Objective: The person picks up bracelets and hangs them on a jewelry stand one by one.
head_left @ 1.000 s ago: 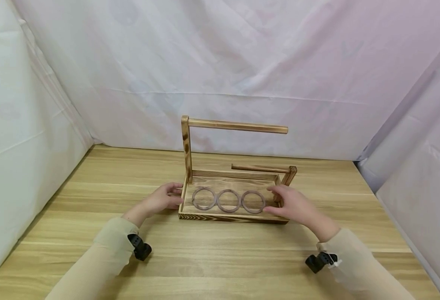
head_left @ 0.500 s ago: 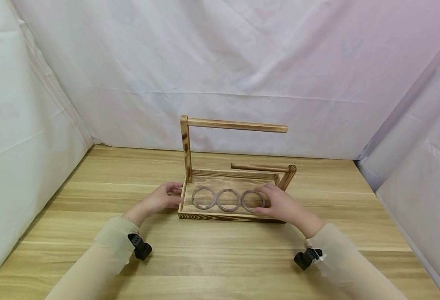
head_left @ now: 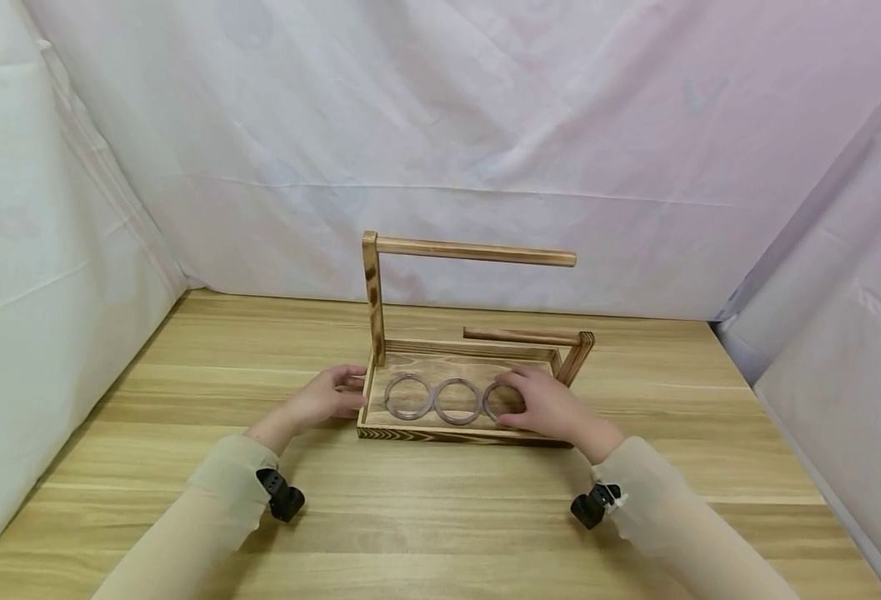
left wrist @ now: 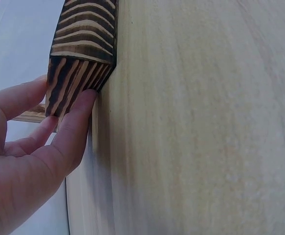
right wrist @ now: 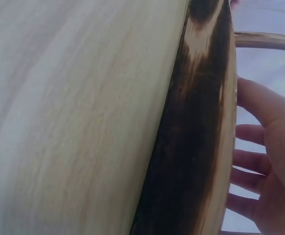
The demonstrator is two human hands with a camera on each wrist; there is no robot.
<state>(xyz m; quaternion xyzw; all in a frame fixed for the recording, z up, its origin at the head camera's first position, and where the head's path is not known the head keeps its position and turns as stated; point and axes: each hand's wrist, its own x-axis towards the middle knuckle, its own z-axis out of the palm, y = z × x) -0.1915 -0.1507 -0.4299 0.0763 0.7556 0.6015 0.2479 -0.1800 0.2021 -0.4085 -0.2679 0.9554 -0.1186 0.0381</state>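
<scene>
A wooden tray (head_left: 470, 357) with dark-burnt grain stands on the table. Inside lies a strip of three joined clear rings (head_left: 457, 422). My left hand (head_left: 320, 400) holds the tray's left end, thumb at the rim and fingers against the striped end wall (left wrist: 69, 83) in the left wrist view. Over the right ring, my right hand (head_left: 548, 404) spans it with thumb and fingers spread, hiding part of it. In the right wrist view the fingers (right wrist: 252, 169) show beyond the tray's dark front wall (right wrist: 186, 127); the rings are hidden there.
At the tray's left end rises an upright post (head_left: 374, 300) with a long bar (head_left: 478, 250) pointing right. A second post (head_left: 577, 358) leans outward at the right end, its bar (head_left: 523, 336) pointing left low over the back wall. White cloth (head_left: 440, 125) hangs behind the table.
My right hand has moved left from the tray's right end to over the right ring. The left hand, tray and rings have stayed in place.
</scene>
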